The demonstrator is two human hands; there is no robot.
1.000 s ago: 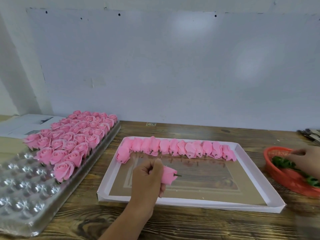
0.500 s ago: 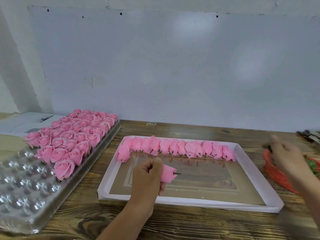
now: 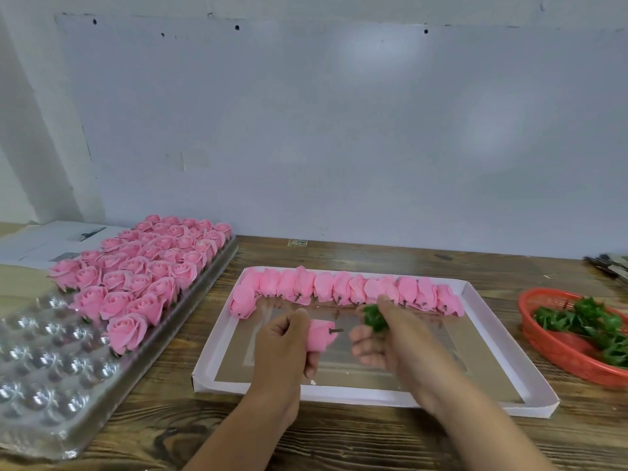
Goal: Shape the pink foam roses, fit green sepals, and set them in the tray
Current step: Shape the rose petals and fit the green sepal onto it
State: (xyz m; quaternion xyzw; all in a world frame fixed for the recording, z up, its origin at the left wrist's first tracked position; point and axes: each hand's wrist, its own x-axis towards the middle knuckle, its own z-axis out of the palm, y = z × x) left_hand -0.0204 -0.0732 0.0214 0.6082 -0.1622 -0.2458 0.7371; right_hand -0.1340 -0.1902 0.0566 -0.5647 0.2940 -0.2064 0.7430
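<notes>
Head view: no readable writing; left hand (image 3: 283, 348) grips rose (image 3: 321, 335).

1. The left hand (image 3: 285, 348) reaches in from 6 o'clock, forearm angled toward 12, fingers curled round a pink bud (image 3: 321, 335) whose stem points to 3 o'clock.
2. The right hand (image 3: 390, 338) comes in from 5 o'clock, thumb and forefinger pinching a green sepal (image 3: 374, 318) just beside that stem; its other fingers are loosely spread.
</notes>
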